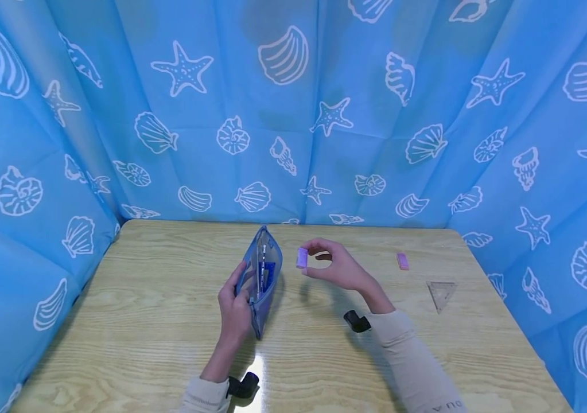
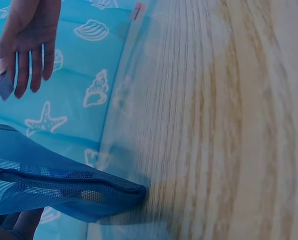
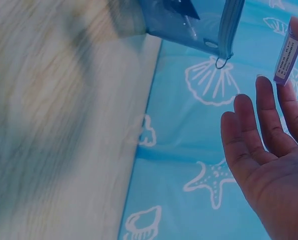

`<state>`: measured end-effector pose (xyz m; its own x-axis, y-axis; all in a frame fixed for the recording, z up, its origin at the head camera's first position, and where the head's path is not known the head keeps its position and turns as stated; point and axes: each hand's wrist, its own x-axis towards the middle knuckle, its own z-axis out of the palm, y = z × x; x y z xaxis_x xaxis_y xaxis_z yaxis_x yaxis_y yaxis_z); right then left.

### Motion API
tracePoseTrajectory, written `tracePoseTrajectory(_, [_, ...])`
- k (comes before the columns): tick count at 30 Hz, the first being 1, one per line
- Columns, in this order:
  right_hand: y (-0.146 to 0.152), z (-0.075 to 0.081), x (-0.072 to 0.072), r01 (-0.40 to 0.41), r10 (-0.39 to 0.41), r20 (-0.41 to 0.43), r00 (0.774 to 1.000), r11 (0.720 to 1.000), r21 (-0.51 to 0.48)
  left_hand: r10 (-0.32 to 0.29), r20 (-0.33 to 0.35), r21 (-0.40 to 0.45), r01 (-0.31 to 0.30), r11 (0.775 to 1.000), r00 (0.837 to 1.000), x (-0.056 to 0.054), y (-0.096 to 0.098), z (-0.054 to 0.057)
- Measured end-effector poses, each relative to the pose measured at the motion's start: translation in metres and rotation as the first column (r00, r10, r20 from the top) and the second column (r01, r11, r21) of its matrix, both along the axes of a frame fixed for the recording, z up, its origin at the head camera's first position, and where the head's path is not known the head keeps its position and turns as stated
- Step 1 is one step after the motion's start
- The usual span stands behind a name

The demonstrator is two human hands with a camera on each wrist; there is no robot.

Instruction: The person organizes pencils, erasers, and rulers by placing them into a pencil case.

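Observation:
My left hand (image 1: 234,312) grips the near side of a blue mesh pencil pouch (image 1: 262,315), whose mouth gapes upward. Inside it show slim pencils (image 1: 263,261) and a dark blue flat piece (image 1: 270,274). To the right of the pouch, my right hand (image 1: 342,269) pinches a small purple eraser (image 1: 301,258) between thumb and fingertips, held above the table. The right wrist view shows a white printed label on this eraser (image 3: 287,57), with the other fingers spread out. In the left wrist view the pouch (image 2: 69,190) hides most of my left hand.
On the right of the wooden table (image 1: 154,321) lie a pink and purple eraser (image 1: 403,261) and a clear set square (image 1: 440,293). A blue curtain (image 1: 283,115) with white shells and starfish hangs behind and at both sides.

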<state>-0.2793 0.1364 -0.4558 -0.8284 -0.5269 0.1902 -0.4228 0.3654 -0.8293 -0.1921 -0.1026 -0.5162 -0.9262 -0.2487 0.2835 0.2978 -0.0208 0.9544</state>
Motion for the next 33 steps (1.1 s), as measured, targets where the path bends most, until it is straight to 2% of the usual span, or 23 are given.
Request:
tracePoseTrajectory(14, [-0.022,0.011,-0.003,-0.016,0.018,-0.049,0.999,1.000,0.022,-0.001,0.008,0.005,0.001,1.000,1.000,0.000,-0.001,0.001])
tracePoseTrajectory(28, [-0.044,0.021,-0.002,-0.034,0.046,-0.104,0.994,0.993,0.114,-0.006,0.031,0.004,0.006,1.000,1.000,0.001,-0.001,0.001])
tracePoseTrajectory(33, [-0.051,0.025,0.001,-0.041,0.062,-0.134,0.989,0.987,0.157,0.006,0.016,0.012,-0.006,1.000,1.000,0.001,0.000,0.001])
